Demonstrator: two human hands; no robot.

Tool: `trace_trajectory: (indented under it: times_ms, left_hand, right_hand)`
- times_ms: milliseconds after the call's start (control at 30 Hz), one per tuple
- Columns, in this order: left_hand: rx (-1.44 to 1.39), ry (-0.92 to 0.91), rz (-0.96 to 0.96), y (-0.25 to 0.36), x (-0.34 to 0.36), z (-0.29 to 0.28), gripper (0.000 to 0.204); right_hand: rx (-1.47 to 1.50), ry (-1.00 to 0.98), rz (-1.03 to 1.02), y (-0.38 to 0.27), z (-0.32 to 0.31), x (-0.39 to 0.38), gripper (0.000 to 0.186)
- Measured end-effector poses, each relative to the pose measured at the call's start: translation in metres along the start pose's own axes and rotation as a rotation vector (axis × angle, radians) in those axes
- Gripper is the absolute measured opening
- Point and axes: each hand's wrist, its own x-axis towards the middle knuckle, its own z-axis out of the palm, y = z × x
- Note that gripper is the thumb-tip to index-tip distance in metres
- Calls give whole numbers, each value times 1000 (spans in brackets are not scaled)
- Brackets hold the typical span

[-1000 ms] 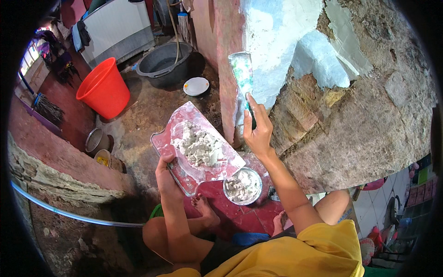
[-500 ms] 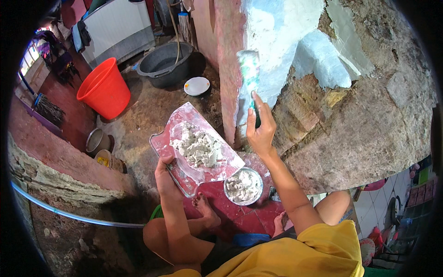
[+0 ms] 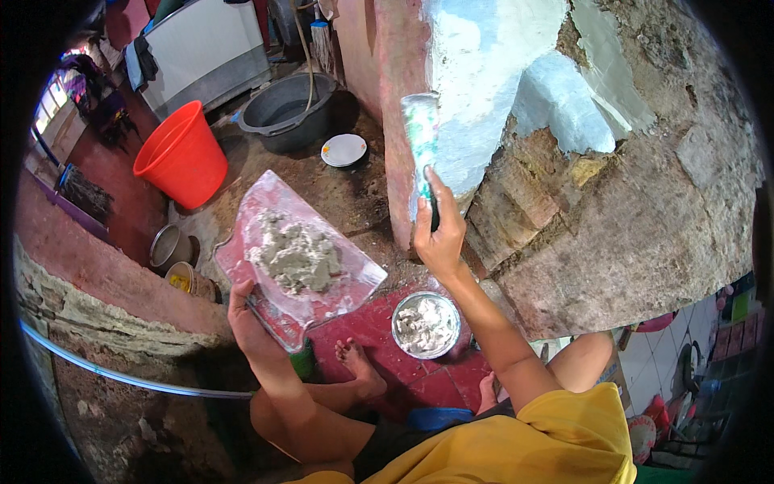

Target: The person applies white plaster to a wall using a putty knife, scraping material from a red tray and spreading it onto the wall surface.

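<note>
My right hand (image 3: 441, 234) is closed round the handle of a putty knife (image 3: 421, 133), its broad blade smeared white and green. The blade is up against the left edge of the white-coated patch of wall (image 3: 468, 89); whether it touches cannot be told. A flat reddish board (image 3: 347, 286) is gripped at its near left edge by my left hand (image 3: 244, 302), its fingers partly hidden under it. On the board lies a heap of grey-white putty (image 3: 294, 254). Below my right wrist, a round tub (image 3: 426, 325) of the same pale paste stands on the red tiles.
Bare, crumbling plaster (image 3: 629, 226) spreads right of the white patch. Farther off stand a red bucket (image 3: 184, 157), a black basin (image 3: 286, 113) with a hose and a white plate (image 3: 344, 150). A low broken wall (image 3: 113, 282) runs along the left, with a pale blue pipe (image 3: 137, 377).
My left hand has carried the board with its putty left, away from the wall and tub. My right hand and the putty knife have shifted slightly left and down.
</note>
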Motion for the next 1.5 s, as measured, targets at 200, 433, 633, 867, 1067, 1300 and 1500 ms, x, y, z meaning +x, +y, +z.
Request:
trace_trajectory:
  times_ms: [200, 433, 633, 867, 1067, 1300, 1500]
  left_hand:
    - [3, 6, 86, 12, -5, 2, 38]
    - [-52, -24, 7, 10, 0, -7, 41]
    - [-33, -25, 41, 8, -2, -3, 39]
    - [-39, -7, 35, 7, -1, 0, 38]
    - [-35, -16, 39, 6, -1, 1, 38]
    - [-28, 8, 39, 6, 2, -7, 40]
    - [-35, 6, 18, 6, 3, -9, 40]
  right_hand:
    - [56, 110, 71, 3, 3, 20, 37]
    - [81, 58, 86, -17, 15, 2, 40]
    - [208, 86, 300, -16, 12, 5, 39]
    - [180, 100, 212, -24, 13, 18, 40]
    - [291, 51, 342, -30, 15, -1, 41]
    - [327, 84, 416, -33, 7, 24, 43]
    - [285, 23, 367, -36, 13, -5, 43]
